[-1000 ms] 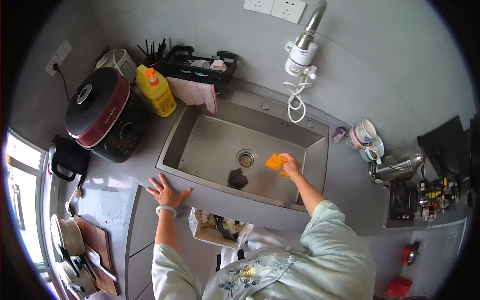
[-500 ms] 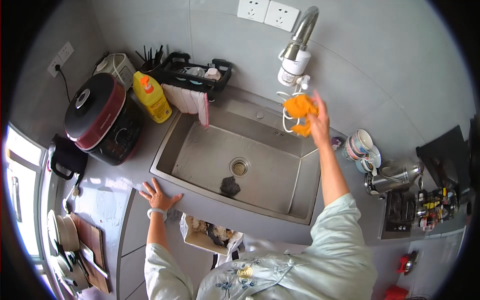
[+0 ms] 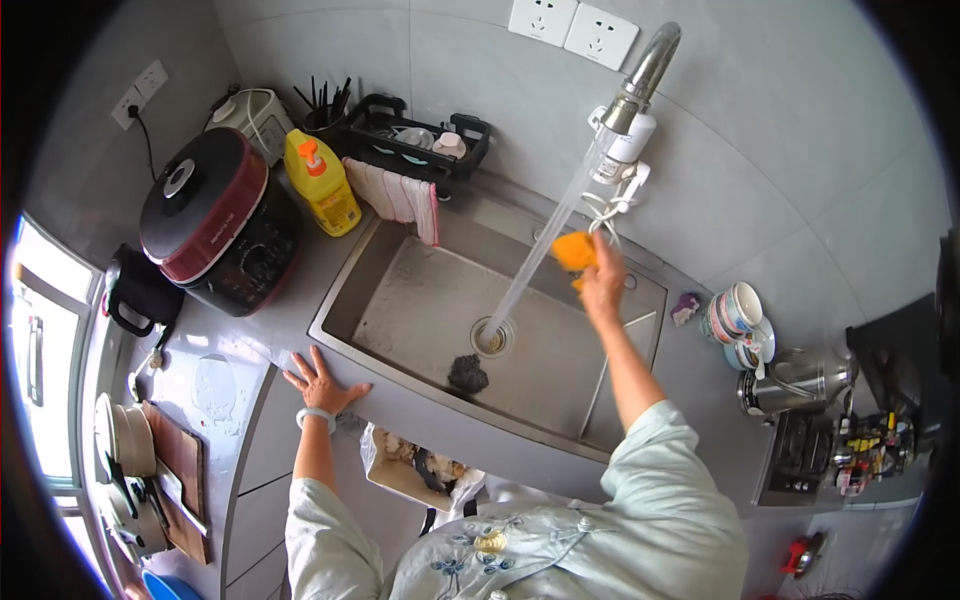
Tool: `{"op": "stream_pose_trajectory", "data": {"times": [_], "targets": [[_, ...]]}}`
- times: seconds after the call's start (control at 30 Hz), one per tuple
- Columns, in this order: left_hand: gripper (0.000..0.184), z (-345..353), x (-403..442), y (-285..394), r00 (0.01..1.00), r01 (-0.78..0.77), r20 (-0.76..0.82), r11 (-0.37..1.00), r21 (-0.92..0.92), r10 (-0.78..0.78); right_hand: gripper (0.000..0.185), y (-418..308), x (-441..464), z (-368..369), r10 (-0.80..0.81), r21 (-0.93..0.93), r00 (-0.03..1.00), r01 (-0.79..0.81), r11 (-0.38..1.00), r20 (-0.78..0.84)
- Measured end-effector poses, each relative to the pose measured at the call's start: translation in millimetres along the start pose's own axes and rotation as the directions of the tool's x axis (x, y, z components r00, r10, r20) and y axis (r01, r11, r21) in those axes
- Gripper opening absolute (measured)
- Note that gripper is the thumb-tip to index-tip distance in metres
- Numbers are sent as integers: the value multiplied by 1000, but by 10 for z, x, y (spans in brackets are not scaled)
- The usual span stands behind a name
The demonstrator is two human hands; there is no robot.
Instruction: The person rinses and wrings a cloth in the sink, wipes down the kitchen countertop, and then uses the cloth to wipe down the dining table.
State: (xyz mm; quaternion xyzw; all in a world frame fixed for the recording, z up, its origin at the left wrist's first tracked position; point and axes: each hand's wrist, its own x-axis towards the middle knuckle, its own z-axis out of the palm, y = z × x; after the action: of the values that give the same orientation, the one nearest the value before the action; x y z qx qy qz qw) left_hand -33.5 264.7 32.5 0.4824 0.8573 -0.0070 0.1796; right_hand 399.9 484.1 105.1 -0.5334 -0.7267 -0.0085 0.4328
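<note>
My right hand [image 3: 604, 284] grips a bunched orange cloth [image 3: 572, 251] over the back right of the steel sink [image 3: 430, 285]. Beside the cloth, a stream of water [image 3: 545, 235] falls from the curved faucet [image 3: 656, 62] onto the drain [image 3: 493, 338]. A dark, rough scouring pad [image 3: 467, 374] lies on the sink floor just below the drain. My left hand [image 3: 325, 385], fingers spread, rests flat on the counter's front edge near the sink's left front corner, holding nothing.
Left of the sink stand a yellow soap bottle [image 3: 322, 190] and a multicooker [image 3: 220, 220]. A pink-edged cloth [image 3: 397, 199] hangs over the rim. Stacked bowls [image 3: 735, 308] and a steel kettle [image 3: 795, 383] are at right. Below the counter sits a lined bin [image 3: 405, 480].
Water now runs from the faucet. My right hand has moved down and left with the orange cloth, away from the faucet's white body. My left hand stays on the counter.
</note>
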Motion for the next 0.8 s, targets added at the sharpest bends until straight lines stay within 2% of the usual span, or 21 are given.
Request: {"op": "stream_pose_trajectory", "data": {"times": [0.03, 0.07, 0.1, 0.13, 0.2, 0.23, 0.3, 0.33, 0.4, 0.53, 0.6, 0.63, 0.7, 0.8], "targets": [[135, 2, 3, -6, 1000, 2, 12, 1000, 5, -2, 59, 37, -198, 302, 303, 375, 949, -314, 872, 89], [135, 4, 4, -6, 1000, 8, 13, 1000, 6, -8, 59, 25, -382, 581, 521, 642, 805, -563, 520, 284], [136, 4, 0, -6, 1000, -1, 10, 1000, 9, 1, 56, -11, -507, 761, 572, 690, 671, -685, 235, 471], [136, 4, -6, -7, 1000, -10, 7, 1000, 12, 10, 53, -73, -606, 898, 551, 658, 520, -750, -71, 653], [136, 13, 1, -13, 1000, -5, 13, 1000, 19, 5, 46, -192, -808, 1131, 493, 581, 400, -759, -294, 772], [136, 16, 12, -14, 1000, -7, 16, 1000, 22, 7, 46, -142, -917, 1238, 491, 578, 397, -759, -300, 775], [136, 25, 28, -18, 1000, -7, 18, 1000, 28, 6, 44, -151, -1034, 1354, 365, 450, 293, -748, -489, 884], [136, 28, 26, -22, 1000, -11, 19, 999, 30, 10, 44, -172, -1051, 1317, 364, 446, 288, -746, -495, 886], [136, 24, 22, -11, 1000, -6, 19, 999, 34, 6, 35, -154, -1083, 1185, 127, 304, 286, -741, -599, 950], [137, -8, 23, 20, 999, 3, 33, 999, 37, -4, 27, -72, -1210, 1193, 193, 371, 331, -644, -669, 924], [138, 26, 30, 2, 1000, -2, 29, 999, 37, 1, 30, -6, -1263, 1255, 288, 392, 267, -664, -637, 920], [138, 30, 36, -8, 1000, -7, 18, 999, 37, 6, 30, 19, -1286, 1300, 288, 392, 266, -663, -638, 920], [138, 23, 39, -12, 1000, -1, 25, 1000, 31, 0, 30, 12, -1313, 1368, 338, 312, 127, -753, -579, 933], [138, 5, 48, 7, 999, 10, 39, 999, 33, -11, 30, -111, -1346, 1387, 422, 383, 111, -663, -643, 900]]}}
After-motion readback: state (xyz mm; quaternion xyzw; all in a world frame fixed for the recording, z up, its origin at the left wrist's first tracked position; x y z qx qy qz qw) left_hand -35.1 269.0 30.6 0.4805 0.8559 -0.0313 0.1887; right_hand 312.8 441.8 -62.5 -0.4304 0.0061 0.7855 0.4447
